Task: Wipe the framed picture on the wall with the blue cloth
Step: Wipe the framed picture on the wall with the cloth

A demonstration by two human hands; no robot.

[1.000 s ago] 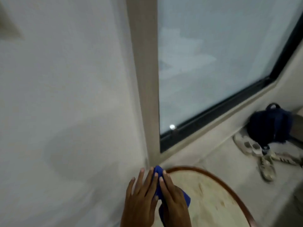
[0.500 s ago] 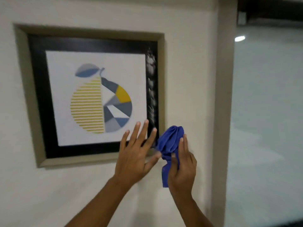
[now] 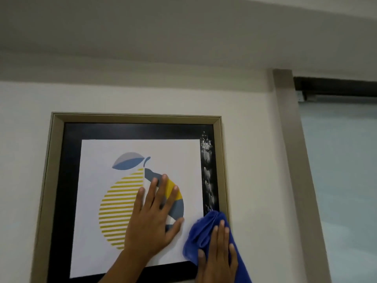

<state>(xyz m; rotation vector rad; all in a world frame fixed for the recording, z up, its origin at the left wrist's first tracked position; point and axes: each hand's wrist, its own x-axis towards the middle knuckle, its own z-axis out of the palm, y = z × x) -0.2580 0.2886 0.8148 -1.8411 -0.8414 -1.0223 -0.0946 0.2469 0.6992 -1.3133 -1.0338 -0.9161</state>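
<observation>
The framed picture hangs on the white wall: a beige frame, a black mat and a yellow-and-blue pear print. A streak of white smears runs down the black mat on its right side. My left hand lies flat on the glass over the pear, fingers spread. My right hand presses the bunched blue cloth against the picture's lower right corner, just below the smears.
A beige vertical door or window post stands right of the picture, with frosted glass and a dark top rail beyond it. The ceiling edge runs above.
The view rose from the table and floor up to the wall. Both hands lifted with the cloth; the left now rests on the glass and the right presses the cloth on the lower right corner.
</observation>
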